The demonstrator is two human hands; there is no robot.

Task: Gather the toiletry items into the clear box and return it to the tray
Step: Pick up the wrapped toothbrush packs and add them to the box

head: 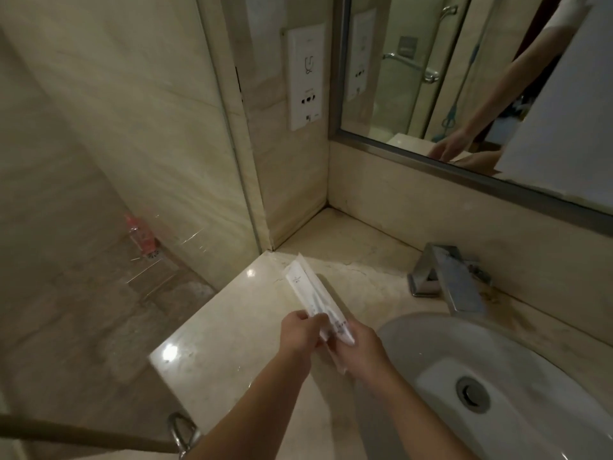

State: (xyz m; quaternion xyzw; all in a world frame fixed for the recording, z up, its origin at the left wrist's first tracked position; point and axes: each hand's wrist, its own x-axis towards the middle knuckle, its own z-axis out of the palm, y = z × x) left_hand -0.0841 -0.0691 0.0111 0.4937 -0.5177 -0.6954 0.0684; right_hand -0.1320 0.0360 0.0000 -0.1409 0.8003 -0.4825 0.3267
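Both hands hold long white toiletry packets (pixel 306 290) above the marble counter (pixel 212 353), left of the sink. My left hand (pixel 298 330) pinches the packets near their lower part from the left. My right hand (pixel 356 346) grips their lower end from the right. The packets point up and away toward the corner of the wall. At least two thin wrapped packets seem stacked together; I cannot tell exactly how many. No clear box or tray is in view.
A white oval sink (pixel 517 393) with a metal drain lies at the right, a square chrome faucet (pixel 447 280) behind it. A mirror (pixel 464 78) hangs above. A glass shower wall stands at the left, with a pink bottle (pixel 141 237) behind it.
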